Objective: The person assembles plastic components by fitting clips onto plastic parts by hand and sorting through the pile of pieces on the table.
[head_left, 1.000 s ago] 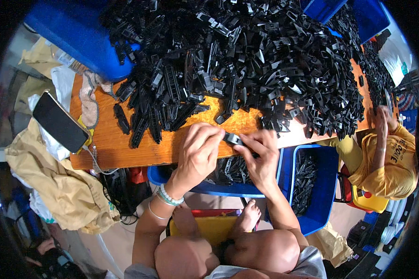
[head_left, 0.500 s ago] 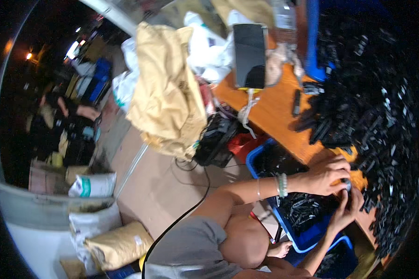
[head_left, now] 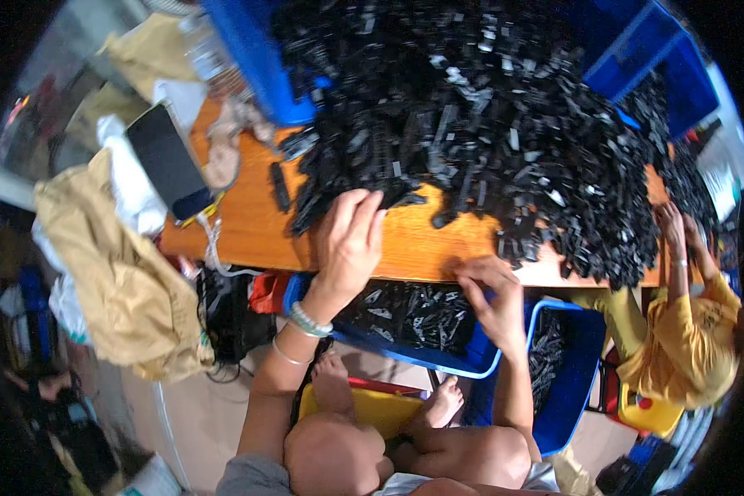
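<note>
A large heap of small black plastic pieces covers much of the orange wooden table. My left hand is over the front of the table, its fingers stretched toward the heap's near edge; nothing shows in it. To its right, my right hand hovers at the table's front edge, thumb and fingers apart, with nothing visible between them. Its fingertips are slightly blurred. Below both hands, a blue bin holds more black pieces.
A second blue bin stands right of the first. Blue crates flank the heap. A phone-like dark screen stands at the table's left, beside a brown paper sack. At the right, another person in a yellow shirt reaches to the table.
The view has swung right to face the table. My hands, together around a small piece half a second ago, are now apart; that piece no longer shows in them.
</note>
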The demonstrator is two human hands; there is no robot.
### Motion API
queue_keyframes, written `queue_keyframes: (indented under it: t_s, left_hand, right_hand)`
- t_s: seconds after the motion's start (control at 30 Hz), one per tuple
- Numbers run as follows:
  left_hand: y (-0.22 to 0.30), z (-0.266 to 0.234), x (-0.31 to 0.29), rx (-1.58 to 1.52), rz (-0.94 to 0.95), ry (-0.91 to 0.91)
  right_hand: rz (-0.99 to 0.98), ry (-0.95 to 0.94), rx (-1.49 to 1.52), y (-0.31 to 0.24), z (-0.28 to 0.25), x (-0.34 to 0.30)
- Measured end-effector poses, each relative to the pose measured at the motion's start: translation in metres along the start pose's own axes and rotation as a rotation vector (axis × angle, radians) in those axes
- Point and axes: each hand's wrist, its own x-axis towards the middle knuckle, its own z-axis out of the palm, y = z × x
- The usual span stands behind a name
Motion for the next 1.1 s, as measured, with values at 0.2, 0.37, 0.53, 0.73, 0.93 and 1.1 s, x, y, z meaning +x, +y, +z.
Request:
queue_keyframes:
  t_s: [0.2, 0.37, 0.53, 0.73, 0.93, 1.1]
  left_hand:
    - [0.015, 0.016, 0.012, 0.184, 0.134, -0.141]
    - [0.028, 0.008, 0.001, 0.024, 0.257, -0.216]
    - [0.029, 0.012, 0.004, -0.198, 0.166, -0.286]
    - [0.027, 0.014, -0.01, -0.09, 0.429, -0.381]
    - [0.026, 0.009, -0.027, -0.182, 0.476, -0.422]
    - [0.035, -0.003, -0.011, -0.134, 0.119, -0.278]
  right_hand:
    - [-0.185, 0.192, -0.612, 0.015, 0.035, 0.044]
    - [-0.215, 0.259, -0.475, 0.019, 0.036, 0.039]
    - [-0.177, 0.356, -0.094, 0.015, 0.036, 0.033]
    - [0.02, 0.369, -0.107, 0.013, 0.032, 0.014]
    - [0.125, 0.436, 0.164, 0.009, 0.027, 0.009]
    - [0.121, 0.32, -0.164, 0.012, 0.02, -0.003]
